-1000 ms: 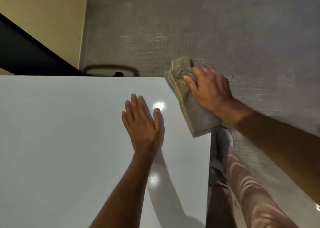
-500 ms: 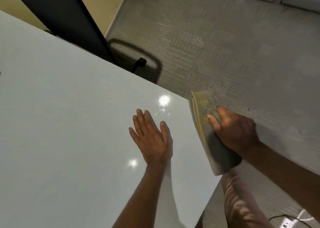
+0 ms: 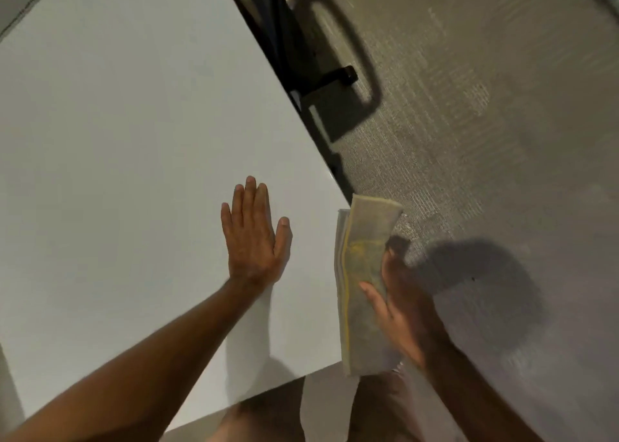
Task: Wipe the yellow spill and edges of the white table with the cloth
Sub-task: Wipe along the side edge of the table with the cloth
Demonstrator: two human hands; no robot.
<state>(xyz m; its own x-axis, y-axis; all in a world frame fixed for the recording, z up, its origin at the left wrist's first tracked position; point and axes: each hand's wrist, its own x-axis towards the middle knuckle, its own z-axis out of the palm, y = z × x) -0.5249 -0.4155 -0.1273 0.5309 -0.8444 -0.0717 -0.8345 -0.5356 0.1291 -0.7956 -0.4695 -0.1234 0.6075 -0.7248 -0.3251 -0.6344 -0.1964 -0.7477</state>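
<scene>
Yellow-stained and folded into a thick grey pad, the cloth (image 3: pixel 363 274) is pressed against the right-hand edge of the white surface (image 3: pixel 127 160), just short of its near corner. It is held flat by the right hand (image 3: pixel 400 307), whose fingers (image 3: pixel 395 250) are wrapped around the outer side of the fold while the thumb is laid across its face; the grip is judged firm, though the hand is blurred. The left hand (image 3: pixel 254 237) is spread palm-down on the tabletop, fingers released and holding nothing, apparently to steady the body. No yellow spill can be made out anywhere on the visible top, which appears uniformly clean, and the yellow marks along the cloth suggest that the spill has been taken up. The step in hand is judged to be the edge wiping, with the pad set against the side nearest the grey carpet (image 3: pixel 485 140). How much of this edge is done cannot be told. The far edge, beside the dark table frame (image 3: pixel 284 56) and its looped floor bar (image 3: pixel 365 56), and the near edge, at the bottom of the view, would appear to remain. The left side of the table is out of view.
</scene>
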